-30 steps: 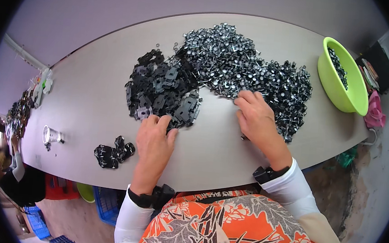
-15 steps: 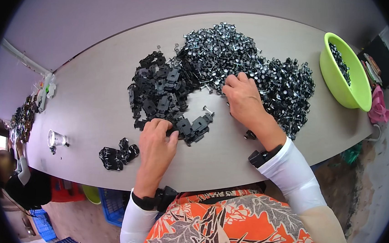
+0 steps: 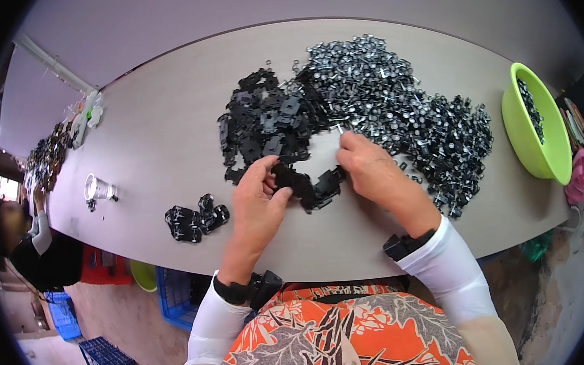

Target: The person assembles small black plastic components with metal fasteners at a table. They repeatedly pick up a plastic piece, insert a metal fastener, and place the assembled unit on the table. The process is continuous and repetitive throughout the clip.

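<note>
My left hand (image 3: 259, 204) grips a black plastic chassis piece (image 3: 297, 181) by its left end, between thumb and fingers. More dark pieces join on at its right, below my right hand. My right hand (image 3: 375, 170) is closed, its fingertips pinched together just above those pieces; what it holds is hidden. A heap of black chassis pieces (image 3: 270, 115) lies ahead of my left hand. Beyond my right hand spreads a large pile of small black wheels with silver axle pins (image 3: 376, 76). One pin lies close to my right fingertips.
Left of my left hand sits a small black cluster of pieces (image 3: 191, 224). Farther left stands a clear cup (image 3: 103, 189). A lime-green basin (image 3: 532, 143) holding dark parts stands at the right end of the table (image 3: 156, 127). A co-worker (image 3: 43, 255) is at the far left.
My right hand has come back from the wheel pile toward the chassis pieces. My left hand has taken hold of a chassis piece, now tilted. The whole view has shifted slightly.
</note>
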Tool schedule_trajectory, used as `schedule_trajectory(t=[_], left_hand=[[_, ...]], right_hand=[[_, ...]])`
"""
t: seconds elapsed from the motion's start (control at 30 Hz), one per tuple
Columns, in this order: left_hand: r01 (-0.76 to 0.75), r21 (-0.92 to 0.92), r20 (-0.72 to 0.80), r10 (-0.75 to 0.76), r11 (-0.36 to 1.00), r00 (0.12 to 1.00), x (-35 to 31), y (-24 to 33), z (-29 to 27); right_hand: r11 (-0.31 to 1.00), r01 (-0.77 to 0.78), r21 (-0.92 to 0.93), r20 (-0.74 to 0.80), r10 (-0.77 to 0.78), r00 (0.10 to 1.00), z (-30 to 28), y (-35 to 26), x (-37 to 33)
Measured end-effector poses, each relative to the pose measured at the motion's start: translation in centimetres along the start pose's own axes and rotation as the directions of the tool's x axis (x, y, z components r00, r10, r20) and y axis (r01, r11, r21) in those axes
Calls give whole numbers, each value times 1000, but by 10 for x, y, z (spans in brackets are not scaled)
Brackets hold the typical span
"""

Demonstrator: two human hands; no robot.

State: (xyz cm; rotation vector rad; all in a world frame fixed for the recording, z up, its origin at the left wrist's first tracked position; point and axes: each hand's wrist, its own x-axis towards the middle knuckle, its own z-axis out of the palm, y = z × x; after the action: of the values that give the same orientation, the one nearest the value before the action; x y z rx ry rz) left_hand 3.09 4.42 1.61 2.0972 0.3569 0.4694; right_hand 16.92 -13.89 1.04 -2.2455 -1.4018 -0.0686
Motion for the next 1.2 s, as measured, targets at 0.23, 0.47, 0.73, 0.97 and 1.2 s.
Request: schedule_trajectory(t=[0.23, 0.47, 0.73, 0.97, 1.2], left_hand=[[233, -329, 131, -200, 915, 971, 0, -4, -7], [225, -515, 107, -198, 827, 974, 4, -5, -3], [311, -667, 148, -288, 677, 946, 3, 2, -13], [418, -763, 356, -220, 493, 908, -1, 20, -17], [515, -699, 500, -177, 496, 848, -14, 25, 5]], right_hand=[[999, -33, -29, 31, 34, 999, -13, -9, -22], [989, -88, -115, 25, 91, 996, -15, -17, -26], [984, -20, 175, -181, 52, 982, -28, -32, -33], [861, -84, 502, -99, 153, 983, -33, -56, -57], [616, -60, 786, -91, 211, 973, -22, -66, -64]])
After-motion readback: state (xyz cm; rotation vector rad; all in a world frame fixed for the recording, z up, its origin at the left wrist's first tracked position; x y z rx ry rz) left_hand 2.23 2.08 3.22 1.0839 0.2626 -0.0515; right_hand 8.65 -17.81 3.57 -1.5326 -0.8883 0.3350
